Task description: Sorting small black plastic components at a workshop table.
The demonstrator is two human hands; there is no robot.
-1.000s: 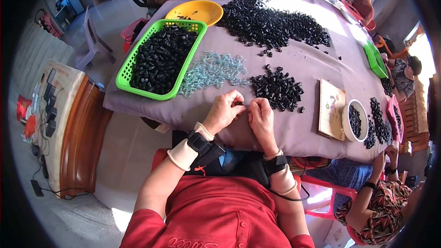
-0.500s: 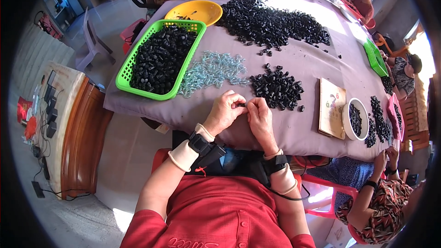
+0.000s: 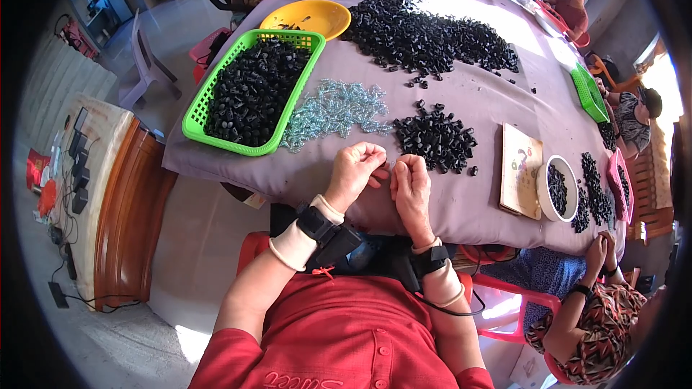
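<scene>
On the table (image 3: 490, 112) we count three heaps of black pieces: the long spread (image 3: 425, 25), the green basket (image 3: 193, 119) full, and the small pile (image 3: 436, 140) just beyond our hands, plus one scatter of clear pieces (image 3: 331, 108). We judge we are fitting parts together: left hand (image 3: 355, 171) and right hand (image 3: 409, 181) meet, fingers pinched together on something too small to tell. Next calls for a fresh piece.

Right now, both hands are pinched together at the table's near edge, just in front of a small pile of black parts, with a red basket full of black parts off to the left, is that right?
Nearly: the head view shows the basket is green, not red. The left hand and right hand do meet by the small pile of black parts.
</scene>
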